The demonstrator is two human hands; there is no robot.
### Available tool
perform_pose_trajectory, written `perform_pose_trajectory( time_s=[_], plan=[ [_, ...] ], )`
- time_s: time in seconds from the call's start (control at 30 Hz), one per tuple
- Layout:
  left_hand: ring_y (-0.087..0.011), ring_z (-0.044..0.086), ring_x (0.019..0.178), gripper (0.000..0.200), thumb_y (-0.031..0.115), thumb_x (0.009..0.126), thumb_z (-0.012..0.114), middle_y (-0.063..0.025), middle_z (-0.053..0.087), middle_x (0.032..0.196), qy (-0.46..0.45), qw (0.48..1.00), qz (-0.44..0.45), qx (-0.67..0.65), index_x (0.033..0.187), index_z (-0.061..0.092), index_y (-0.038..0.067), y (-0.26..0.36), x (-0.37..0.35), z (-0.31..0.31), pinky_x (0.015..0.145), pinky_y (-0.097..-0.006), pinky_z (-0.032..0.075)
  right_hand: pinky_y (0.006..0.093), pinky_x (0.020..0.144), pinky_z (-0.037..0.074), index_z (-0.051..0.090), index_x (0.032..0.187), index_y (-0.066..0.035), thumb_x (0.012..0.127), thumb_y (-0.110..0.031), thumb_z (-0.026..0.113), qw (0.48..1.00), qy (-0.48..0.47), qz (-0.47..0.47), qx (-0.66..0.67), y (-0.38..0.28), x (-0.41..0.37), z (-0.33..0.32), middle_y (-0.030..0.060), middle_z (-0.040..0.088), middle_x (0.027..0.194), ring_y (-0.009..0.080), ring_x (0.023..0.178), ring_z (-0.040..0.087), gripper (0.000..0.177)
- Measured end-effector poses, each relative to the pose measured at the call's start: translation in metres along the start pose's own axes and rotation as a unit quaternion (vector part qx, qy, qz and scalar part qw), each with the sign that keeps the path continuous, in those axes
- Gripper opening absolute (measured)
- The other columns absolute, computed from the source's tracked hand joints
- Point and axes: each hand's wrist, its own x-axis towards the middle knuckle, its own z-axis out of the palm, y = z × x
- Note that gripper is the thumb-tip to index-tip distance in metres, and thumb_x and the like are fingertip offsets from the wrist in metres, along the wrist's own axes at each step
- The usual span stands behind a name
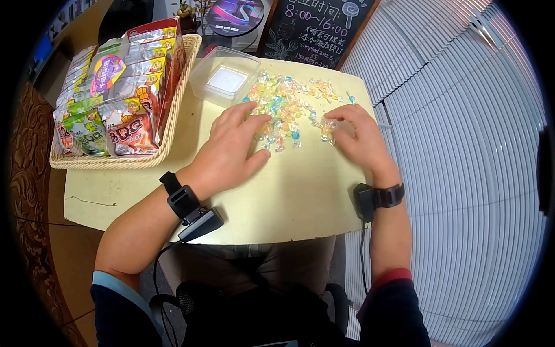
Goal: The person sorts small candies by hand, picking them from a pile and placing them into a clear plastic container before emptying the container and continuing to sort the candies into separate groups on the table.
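A loose pile of small wrapped candies (283,107) in clear, yellow, pink, green and blue lies on the upper part of the table. My left hand (231,141) rests at the pile's left edge, fingers and thumb apart, its fingertips against the candies. On the other side, my right hand (364,139) is curved with thumb and forefinger apart, beside a small cluster of candies (326,132). Its other fingers are partly hidden. Just beyond my left hand stands a clear plastic box (202,78) with a white patch on its bottom.
A wicker basket (173,136) full of packaged snacks (130,124) takes up the table's left side. Behind the pale yellow table (277,196) stands a chalkboard (315,32) with writing. White blinds (457,173) run along the right. Black wrist devices with cables (199,220) hang at both forearms.
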Motion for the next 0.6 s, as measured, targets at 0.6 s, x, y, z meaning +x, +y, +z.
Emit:
perform_pose_trajectory(
  time_s=[0.6],
  plan=[
    [-0.0463, 0.040, 0.150, 0.059, 0.023, 0.093, 0.075, -0.0267, 0.044, 0.158, -0.001, 1.000, -0.001, 0.002, 0.147, 0.058, 0.005, 0.001, 0.000, 0.000, 0.125, -0.0521, 0.034, 0.0416, 0.110, 0.050, 0.072, 0.125, -0.005, 0.088, -0.014, 0.081, 0.998, 0.039, -0.012, -0.057, 0.014, -0.002, -0.009, 0.0133, 0.069, 0.127, 0.0319, 0.123, 0.064, 0.039]
  ],
)
